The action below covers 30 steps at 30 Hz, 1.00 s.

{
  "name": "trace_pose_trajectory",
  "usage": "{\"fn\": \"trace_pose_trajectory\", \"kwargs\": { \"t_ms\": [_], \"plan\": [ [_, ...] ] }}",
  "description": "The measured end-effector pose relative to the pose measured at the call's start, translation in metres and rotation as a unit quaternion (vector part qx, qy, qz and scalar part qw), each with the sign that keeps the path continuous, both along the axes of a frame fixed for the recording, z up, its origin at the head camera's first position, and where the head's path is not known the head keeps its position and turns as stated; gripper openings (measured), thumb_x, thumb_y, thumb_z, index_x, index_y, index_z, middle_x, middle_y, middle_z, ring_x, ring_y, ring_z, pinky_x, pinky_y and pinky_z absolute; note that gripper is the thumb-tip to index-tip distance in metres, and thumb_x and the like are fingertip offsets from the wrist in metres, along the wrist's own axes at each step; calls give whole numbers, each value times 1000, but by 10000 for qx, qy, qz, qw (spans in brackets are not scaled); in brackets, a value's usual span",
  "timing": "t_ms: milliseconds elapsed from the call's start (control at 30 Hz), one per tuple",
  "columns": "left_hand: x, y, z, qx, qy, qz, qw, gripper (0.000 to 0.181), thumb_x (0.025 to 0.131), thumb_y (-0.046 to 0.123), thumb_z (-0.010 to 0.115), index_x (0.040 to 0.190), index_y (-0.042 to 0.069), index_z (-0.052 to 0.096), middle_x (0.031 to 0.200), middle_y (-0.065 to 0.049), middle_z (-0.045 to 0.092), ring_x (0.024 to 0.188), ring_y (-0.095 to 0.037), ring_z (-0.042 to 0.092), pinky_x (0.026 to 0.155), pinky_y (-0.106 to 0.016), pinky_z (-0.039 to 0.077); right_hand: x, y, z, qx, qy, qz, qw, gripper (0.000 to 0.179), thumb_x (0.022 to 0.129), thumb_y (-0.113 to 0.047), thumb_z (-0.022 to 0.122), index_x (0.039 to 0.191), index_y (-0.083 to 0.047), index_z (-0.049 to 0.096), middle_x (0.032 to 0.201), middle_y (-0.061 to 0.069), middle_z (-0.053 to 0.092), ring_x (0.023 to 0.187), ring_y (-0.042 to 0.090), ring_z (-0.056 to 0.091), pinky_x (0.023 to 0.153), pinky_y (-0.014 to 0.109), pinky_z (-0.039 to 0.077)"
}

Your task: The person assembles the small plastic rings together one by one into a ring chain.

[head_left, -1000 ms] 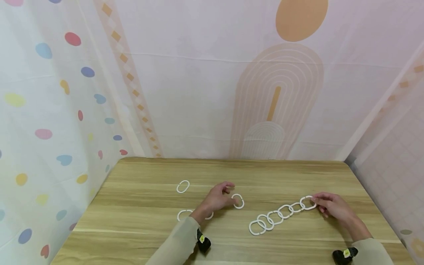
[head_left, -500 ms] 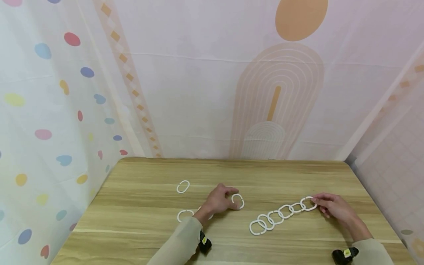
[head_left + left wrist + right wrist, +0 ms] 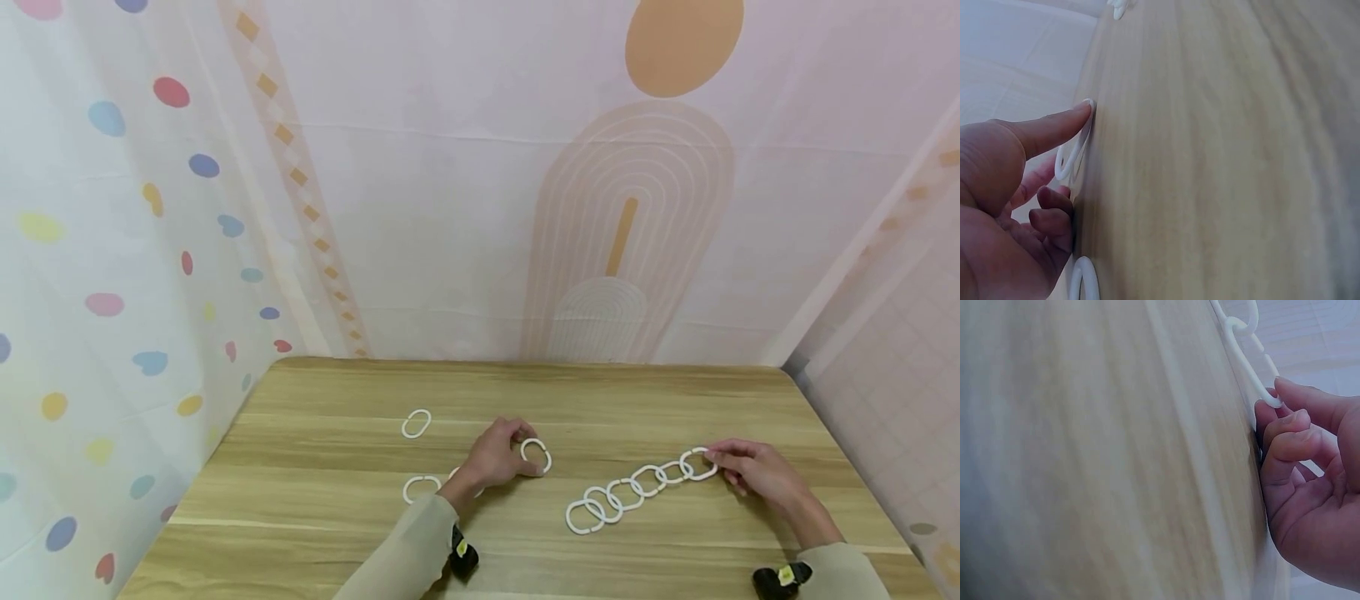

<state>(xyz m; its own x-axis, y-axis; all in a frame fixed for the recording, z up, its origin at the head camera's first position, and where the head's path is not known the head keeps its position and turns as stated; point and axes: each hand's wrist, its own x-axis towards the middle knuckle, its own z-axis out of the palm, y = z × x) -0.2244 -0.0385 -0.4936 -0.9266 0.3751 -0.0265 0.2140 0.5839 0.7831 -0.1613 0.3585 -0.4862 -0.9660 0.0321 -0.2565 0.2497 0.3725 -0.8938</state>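
Observation:
My left hand [image 3: 495, 455] pinches a single white oval plastic link [image 3: 550, 458] low over the table. In the left wrist view, the thumb lies at one end of this link [image 3: 1060, 170] and a finger reaches the other end, with the remaining fingers curled by the tabletop. On the right, my right hand [image 3: 756, 468] pinches the end link of a chain [image 3: 642, 497] made of several joined white links. That chain stretches diagonally across the wood toward the left and front. The right wrist view shows thumb and forefinger meeting on the end link [image 3: 1246, 367].
A loose white link [image 3: 430, 417] lies at the back left of the wooden table [image 3: 337, 392]. Nearer is another link [image 3: 422, 478], partly covered by the left sleeve [image 3: 408, 542]; a third link [image 3: 453, 472] is mostly behind the left wrist. Patterned curtains [image 3: 435, 208] stand behind the table.
My left thumb and fingers have closed onto the single link, which has shifted slightly left. The right hand and the chain have stayed put.

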Motion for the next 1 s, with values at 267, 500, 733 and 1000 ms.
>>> {"fn": "trace_pose_trajectory", "kwargs": {
  "t_ms": [267, 500, 733, 1000],
  "plan": [
    [-1, -1, -1, 266, -204, 58, 9994, 44, 69, 11, 90, 106, 13, 65, 90, -1, 61, 81, -14, 52, 74, -31, 43, 1, -2, 1, 184, 13, 29, 9998, 25, 95, -14, 65, 106, 9, 67, 68, -3, 52, 55, 8, 46, 48, 23, 41],
    [-2, 0, -3, 338, -154, 105, 9993, 43, 71, 11, 88, 108, 13, 66, 90, 1, 63, 82, -14, 54, 77, -33, 44, 0, -2, 3, 332, 22, 88, 9994, 33, 96, -15, 64, 112, 14, 63, 68, -3, 53, 54, 8, 45, 48, 23, 41],
    [-2, 0, -3, 398, -107, 188, 9990, 42, 71, 12, 88, 107, 13, 66, 90, 1, 64, 82, -13, 55, 77, -33, 45, -1, -4, 9, 514, 71, 142, 9986, 35, 96, -16, 64, 114, 14, 62, 69, -3, 52, 54, 8, 45, 48, 23, 40],
    [1, -2, -5, 287, -111, 253, 9992, 42, 72, 14, 88, 109, 13, 67, 89, 2, 63, 81, -13, 54, 76, -33, 45, 1, -5, 10, 515, -74, 174, 9985, 30, 96, -15, 63, 112, 10, 65, 69, -3, 53, 53, 7, 44, 46, 22, 38]
  ]
}}
